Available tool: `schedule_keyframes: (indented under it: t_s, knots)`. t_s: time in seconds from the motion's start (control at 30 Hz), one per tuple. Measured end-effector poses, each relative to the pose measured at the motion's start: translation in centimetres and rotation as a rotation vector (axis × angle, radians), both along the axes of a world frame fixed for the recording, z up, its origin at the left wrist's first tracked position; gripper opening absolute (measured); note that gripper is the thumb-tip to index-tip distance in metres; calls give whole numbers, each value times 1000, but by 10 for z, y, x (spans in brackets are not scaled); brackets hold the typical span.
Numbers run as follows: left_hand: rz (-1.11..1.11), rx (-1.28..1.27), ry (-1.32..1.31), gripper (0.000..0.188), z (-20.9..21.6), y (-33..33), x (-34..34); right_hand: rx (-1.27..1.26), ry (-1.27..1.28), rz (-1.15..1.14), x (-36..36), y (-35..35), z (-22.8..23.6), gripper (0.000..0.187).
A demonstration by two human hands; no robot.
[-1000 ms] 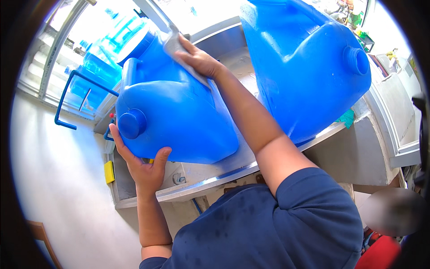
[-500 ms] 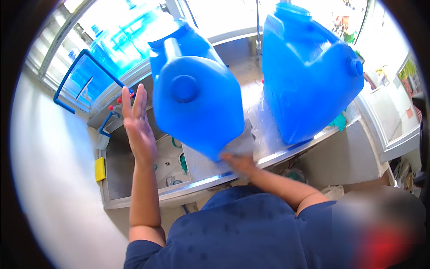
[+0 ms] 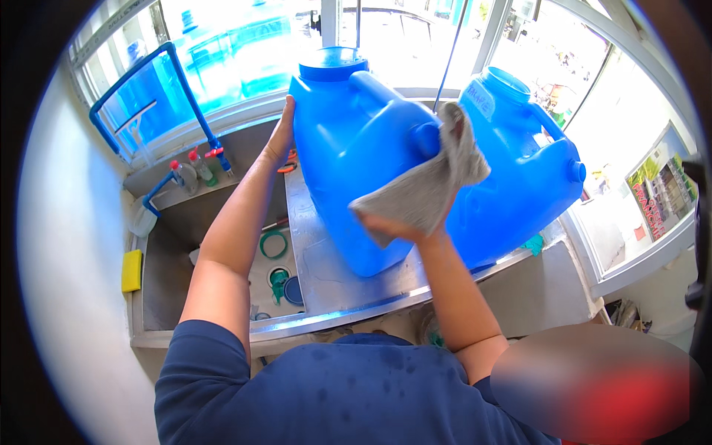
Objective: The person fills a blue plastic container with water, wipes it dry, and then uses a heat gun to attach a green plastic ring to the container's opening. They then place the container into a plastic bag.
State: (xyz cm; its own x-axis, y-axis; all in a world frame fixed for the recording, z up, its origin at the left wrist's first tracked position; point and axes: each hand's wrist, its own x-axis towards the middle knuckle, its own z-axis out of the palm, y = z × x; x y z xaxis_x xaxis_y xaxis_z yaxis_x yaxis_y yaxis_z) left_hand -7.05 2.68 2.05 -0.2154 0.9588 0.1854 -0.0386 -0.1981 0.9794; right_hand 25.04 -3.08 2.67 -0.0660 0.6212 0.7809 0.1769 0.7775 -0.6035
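A large blue plastic water jug stands on the steel counter in front of me, leaning slightly. Its wide mouth is at the top, and a capped spout faces right. My left hand lies flat along the jug's left side, fingers stretched out and partly hidden by its edge. In my right hand is a grey cloth, pressed to the jug's front below the spout. One loose end of the cloth flips up past the spout. Just to the right stands a second blue jug, partly behind my right hand and the cloth.
On the left is a steel sink with a green ring inside. Blue pipes and small bottles line its back. A yellow sponge hangs at its left edge. At lower right, a person's blurred head is close by.
The jug has turned, its spout swinging from facing me to facing right. My left hand has gone from raised in the air onto its side. The cloth has moved up the jug.
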Motion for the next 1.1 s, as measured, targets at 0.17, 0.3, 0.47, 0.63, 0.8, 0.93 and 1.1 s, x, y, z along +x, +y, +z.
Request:
schedule_keyframes:
  t_s: [0.17,0.3,0.47,0.63,0.8,0.93,1.1]
  knots:
    - [275,14,115,101,-5,-40,15,-487,66,267,26,70,9,88]
    - [344,34,235,101,-4,-47,17,23,-23,-488,-18,73,-30,73]
    - [138,-110,88,109,-2,-34,18,-3,-246,-304,-14,85,-106,114]
    - [97,-88,54,111,-14,-33,22,-448,78,-364,-28,80,-153,112]
    - [73,-24,-20,102,-32,-50,26,-942,843,-28,-35,67,-128,94]
    - [128,87,23,96,-43,-57,28,-1046,1034,136,-34,46,-97,91]
    - [164,32,116,99,-46,-56,19,-1102,1305,626,-107,13,-84,95]
